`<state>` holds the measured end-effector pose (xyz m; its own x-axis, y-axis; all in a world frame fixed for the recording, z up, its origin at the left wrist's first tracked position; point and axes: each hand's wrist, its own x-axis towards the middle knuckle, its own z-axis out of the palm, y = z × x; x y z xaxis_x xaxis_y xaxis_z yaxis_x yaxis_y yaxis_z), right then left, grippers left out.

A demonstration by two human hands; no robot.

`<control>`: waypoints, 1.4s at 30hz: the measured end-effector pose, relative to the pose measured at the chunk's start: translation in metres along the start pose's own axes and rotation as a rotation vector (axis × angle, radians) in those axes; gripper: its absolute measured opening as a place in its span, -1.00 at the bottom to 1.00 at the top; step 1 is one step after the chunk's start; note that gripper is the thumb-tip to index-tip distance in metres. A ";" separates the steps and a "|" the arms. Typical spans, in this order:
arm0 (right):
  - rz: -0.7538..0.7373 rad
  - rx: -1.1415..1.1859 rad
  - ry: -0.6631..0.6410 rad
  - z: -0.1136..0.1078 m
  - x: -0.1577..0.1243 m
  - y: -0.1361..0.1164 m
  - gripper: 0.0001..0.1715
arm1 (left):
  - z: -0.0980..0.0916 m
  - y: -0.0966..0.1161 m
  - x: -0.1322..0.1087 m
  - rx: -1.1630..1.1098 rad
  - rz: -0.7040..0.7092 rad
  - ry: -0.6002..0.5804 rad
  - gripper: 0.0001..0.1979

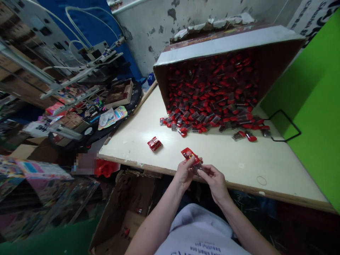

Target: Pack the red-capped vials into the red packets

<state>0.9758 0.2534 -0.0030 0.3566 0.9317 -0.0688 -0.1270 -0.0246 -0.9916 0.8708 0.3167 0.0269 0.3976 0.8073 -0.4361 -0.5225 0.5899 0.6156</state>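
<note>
Over the table's front edge, my left hand (186, 172) is closed on a red printed card (189, 154), its thumb lying across the front. A small clear pack (197, 168) shows at the card's lower end, partly covered by fingers. My right hand (214, 179) pinches that lower end from the other side; whether card and pack are joined, I cannot tell. On the table to the left lies a small stack of red cards (154, 143). Behind my hands, many small clear packs with red ends (202, 115) spill out of a large cardboard box (225, 44) tipped on its side.
The pale table (170, 152) has a rubber band (261, 180) on it. A black wire frame (285, 125) stands by the green panel (310, 113) at right. Below left sits an open carton (127, 209) with a few small items; a machine (87, 60) stands beyond.
</note>
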 end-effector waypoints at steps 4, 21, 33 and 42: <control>-0.007 -0.017 0.002 0.001 -0.001 0.005 -0.67 | -0.002 -0.005 -0.001 0.038 0.017 0.053 -0.57; -0.003 -0.045 0.007 0.007 0.000 0.001 -0.63 | -0.010 -0.016 -0.006 0.116 0.095 0.138 -0.62; -0.042 -0.100 -0.252 -0.010 -0.001 0.003 -0.49 | -0.013 0.008 -0.004 0.094 -0.018 0.036 -0.54; -0.116 -0.150 -0.207 -0.018 0.010 0.013 -0.47 | -0.010 -0.004 -0.013 0.063 -0.077 -0.018 -0.57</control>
<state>0.9943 0.2555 -0.0185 0.1617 0.9853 0.0547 0.0474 0.0476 -0.9977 0.8603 0.3037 0.0239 0.4486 0.7591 -0.4717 -0.4415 0.6471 0.6215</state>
